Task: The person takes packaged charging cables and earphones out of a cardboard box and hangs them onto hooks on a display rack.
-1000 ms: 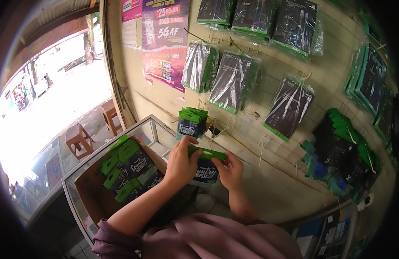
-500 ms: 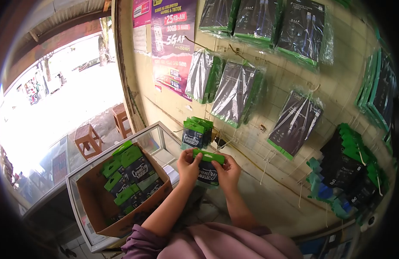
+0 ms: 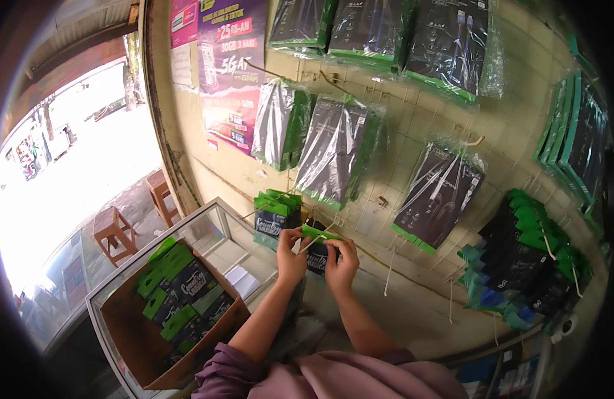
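A small dark packet (image 3: 316,261) with a green header and "Country Music" lettering is pinched at its top between my two hands. My left hand (image 3: 291,261) grips the header's left side, and my right hand (image 3: 342,266) grips its right side. A pale hook rod (image 3: 315,241) crosses in front of the header. Whether it passes through the packet's hanging hole, I cannot tell. Just left of my hands, several matching packets (image 3: 276,223) hang on another hook. An open cardboard box (image 3: 210,350) at lower left holds more of these packets (image 3: 194,282).
The box stands on a glass display case (image 3: 97,326). Large packaged accessories (image 3: 332,143) hang on the wall grid, and clustered green-topped packs (image 3: 529,256) hang at right. Bare hooks (image 3: 390,272) stick out below. Brown stools (image 3: 114,233) stand beyond the doorway.
My hands have brought the packet up to a hook rod, and its header has tilted. The camera view has shifted, so the wall goods and box appear further left.
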Tool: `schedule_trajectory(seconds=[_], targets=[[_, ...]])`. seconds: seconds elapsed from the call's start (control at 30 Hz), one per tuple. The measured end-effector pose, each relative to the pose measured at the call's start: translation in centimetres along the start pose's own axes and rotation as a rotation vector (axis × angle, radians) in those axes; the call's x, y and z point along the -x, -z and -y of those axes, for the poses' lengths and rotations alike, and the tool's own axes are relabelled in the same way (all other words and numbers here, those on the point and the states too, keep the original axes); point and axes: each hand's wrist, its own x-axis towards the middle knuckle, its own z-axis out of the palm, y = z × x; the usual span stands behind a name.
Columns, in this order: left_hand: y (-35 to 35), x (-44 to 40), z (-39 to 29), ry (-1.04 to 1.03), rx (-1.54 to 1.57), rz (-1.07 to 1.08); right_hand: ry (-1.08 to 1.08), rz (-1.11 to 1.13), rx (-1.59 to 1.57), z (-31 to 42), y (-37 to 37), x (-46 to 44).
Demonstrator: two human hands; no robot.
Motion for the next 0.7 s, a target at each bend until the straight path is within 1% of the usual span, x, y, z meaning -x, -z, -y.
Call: schedule_trajectory(seconds=[0.03, 0.1, 0.13, 0.17, 0.23, 0.27, 0.3, 0.33, 0.4, 0.43, 0.5, 0.53, 0.57, 0.6, 0.63, 0.67, 0.7], targets=[[-0.8, -0.6, 0.5, -0.001, 0.009, 0.008, 0.004, -0.007, 0.009, -0.7, -0.1, -0.6], [-2.4, -1.4, 1.7, 0.125, -0.073, 0.130, -0.035, -0.034, 0.061, -3.0, -0.3, -1.4], [-2.9, -2.0, 2.6, 0.045, -0.176, 0.179, -0.029, -0.039, 0.067, -4.0, -0.4, -1.8], [-3.5, -2.5, 3.3, 0.041, -0.172, 0.183, -0.024, -0.038, 0.130, -4.9, -0.5, -1.9], [-4.6, -2.6, 3.7, 0.129, -0.150, 0.287, -0.023, -0.034, 0.197, -5.7, -0.3, -2.0], [-4.7, -2.3, 3.8, 0.054, -0.276, 0.292, -0.048, -0.017, 0.183, -5.9, -0.1, -1.8], [-4.8, -1.7, 3.5, 0.061, -0.280, 0.288, -0.077, 0.003, 0.167, -5.7, -0.1, -1.6], [-4.7, -0.8, 3.2, 0.041, -0.323, 0.231, -0.085, 0.014, 0.161, -5.4, 0.1, -1.2], [-3.7, 1.5, 2.1, 0.042, -0.371, 0.144, 0.081, -0.068, 0.462, -3.7, 0.7, 0.4], [-2.6, 2.4, 0.9, 0.077, -0.436, 0.191, 0.074, -0.044, 0.439, -2.5, 0.7, 1.8], [-0.2, 5.3, -2.5, -0.051, -0.576, 0.218, 0.027, -0.018, 0.246, 0.3, 0.9, 5.4], [1.3, 6.2, -5.4, -0.042, -0.600, 0.191, -0.003, 0.018, 0.190, 1.7, 0.9, 7.2], [2.8, 6.9, -8.8, 0.034, -0.601, 0.315, -0.001, 0.040, 0.160, 3.5, 0.3, 7.8], [4.5, 7.6, -12.2, 0.115, -0.598, 0.438, 0.011, 0.013, 0.056, 5.6, -0.3, 8.5], [6.1, 8.2, -15.3, 0.124, -0.624, 0.408, 0.019, -0.017, -0.051, 7.7, -0.8, 9.2], [7.7, 8.9, -18.3, 0.064, -0.623, 0.358, 0.012, 0.004, -0.081, 9.9, -1.3, 9.0], [9.5, 9.4, -20.7, 0.006, -0.623, 0.314, 0.105, 0.105, -0.166, 12.3, -2.2, 8.0]])
